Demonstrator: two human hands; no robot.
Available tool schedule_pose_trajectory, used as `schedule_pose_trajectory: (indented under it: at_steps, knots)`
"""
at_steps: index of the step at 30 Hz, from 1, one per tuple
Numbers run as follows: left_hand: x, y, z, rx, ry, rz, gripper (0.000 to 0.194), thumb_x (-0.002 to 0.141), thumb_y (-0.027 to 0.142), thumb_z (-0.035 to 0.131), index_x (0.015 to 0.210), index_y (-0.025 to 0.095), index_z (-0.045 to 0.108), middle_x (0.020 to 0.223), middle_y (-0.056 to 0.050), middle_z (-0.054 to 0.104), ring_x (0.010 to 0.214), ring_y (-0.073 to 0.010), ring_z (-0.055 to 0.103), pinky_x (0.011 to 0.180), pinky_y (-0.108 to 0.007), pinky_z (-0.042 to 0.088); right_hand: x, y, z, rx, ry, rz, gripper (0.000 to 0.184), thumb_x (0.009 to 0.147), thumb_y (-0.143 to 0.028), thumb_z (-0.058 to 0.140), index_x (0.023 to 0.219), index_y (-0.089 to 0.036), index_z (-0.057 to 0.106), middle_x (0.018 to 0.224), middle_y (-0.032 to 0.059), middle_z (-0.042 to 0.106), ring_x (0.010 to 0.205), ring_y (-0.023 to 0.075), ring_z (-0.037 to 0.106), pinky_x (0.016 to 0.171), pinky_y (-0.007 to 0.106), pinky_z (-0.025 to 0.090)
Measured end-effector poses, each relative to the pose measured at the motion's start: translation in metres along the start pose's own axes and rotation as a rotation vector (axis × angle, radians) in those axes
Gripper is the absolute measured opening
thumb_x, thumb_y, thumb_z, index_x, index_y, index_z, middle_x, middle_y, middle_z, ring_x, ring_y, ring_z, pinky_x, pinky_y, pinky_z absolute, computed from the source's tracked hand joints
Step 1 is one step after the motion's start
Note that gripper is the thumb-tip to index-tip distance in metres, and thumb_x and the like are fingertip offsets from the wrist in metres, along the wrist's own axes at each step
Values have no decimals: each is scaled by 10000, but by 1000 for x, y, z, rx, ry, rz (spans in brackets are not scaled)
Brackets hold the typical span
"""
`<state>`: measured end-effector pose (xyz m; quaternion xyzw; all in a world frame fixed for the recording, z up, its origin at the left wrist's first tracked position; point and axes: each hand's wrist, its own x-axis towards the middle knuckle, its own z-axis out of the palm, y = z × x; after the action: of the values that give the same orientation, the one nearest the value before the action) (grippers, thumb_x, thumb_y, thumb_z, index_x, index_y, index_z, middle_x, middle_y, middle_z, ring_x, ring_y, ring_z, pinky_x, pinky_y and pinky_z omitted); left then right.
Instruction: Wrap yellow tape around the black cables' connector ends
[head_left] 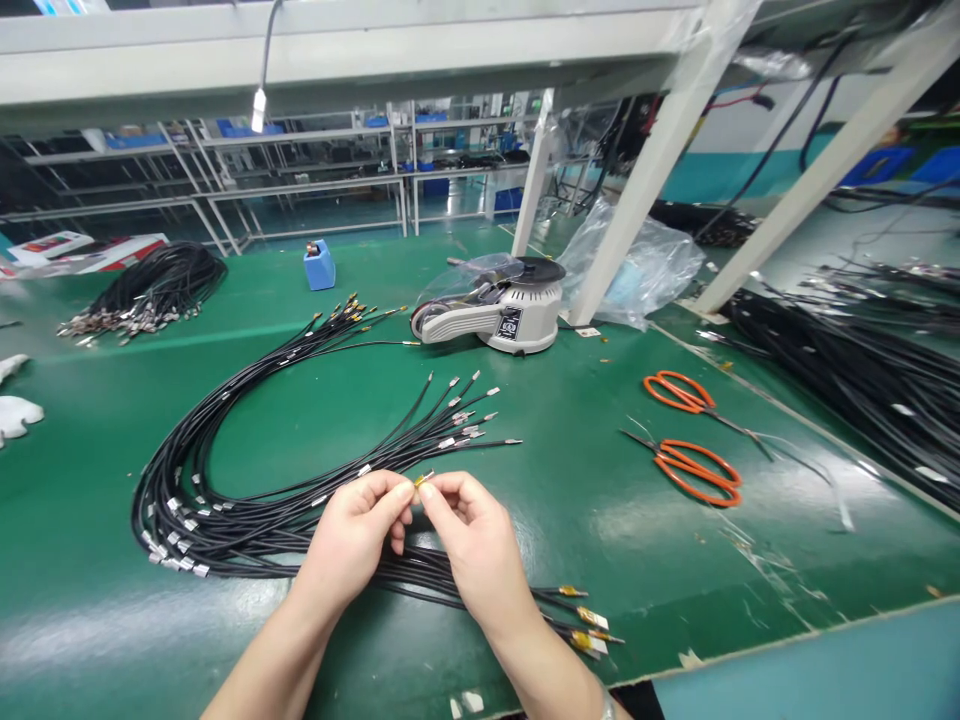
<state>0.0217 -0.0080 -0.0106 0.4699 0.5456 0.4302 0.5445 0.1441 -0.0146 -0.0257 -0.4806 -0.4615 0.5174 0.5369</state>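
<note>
A small gold-tipped connector sits pinched between both hands above the green worktop, near its front edge. Beneath lies a looped bundle of thin black cables with metal ends. Beyond stand a grey tape dispenser and two orange-handled scissors. Left hand and right hand have fingers closed on the connector.

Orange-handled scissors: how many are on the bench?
2. One pair of scissors lies right of the tape dispenser; the second pair lies just nearer, beside it.
</note>
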Motion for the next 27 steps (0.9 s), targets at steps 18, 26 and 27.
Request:
schedule_pose_trajectory:
  at_steps: [18, 26, 27]
  knots:
    - [-1, 3, -11, -121, -296, -66, 317, 740, 440, 612, 612, 151, 588, 420, 58, 432, 408, -77, 392, 487, -217, 340, 2, -12, -23, 26, -100, 29, 244, 848, -340, 539, 966, -170, 667, 861, 45, 682, 813, 172, 636, 787, 302, 496]
    - [0, 1, -13, -196, -359, -120, 323, 695, 437, 672, 589, 141, 595, 400, 70, 388, 391, -71, 357, 489, -229, 385, 4, -16, -18, -102, -231, -17, 83, 760, -244, 641, 731, -171, 670, 674, 6, 678, 671, 158, 620, 676, 277, 489]
    - [0, 0, -13, -186, -368, -118, 330, 699, 443, 670, 588, 142, 592, 400, 70, 386, 393, -71, 361, 486, -224, 376, 3, -15, -19, -134, -216, -50, 79, 766, -229, 632, 729, -175, 676, 675, 7, 679, 679, 161, 622, 681, 277, 490]
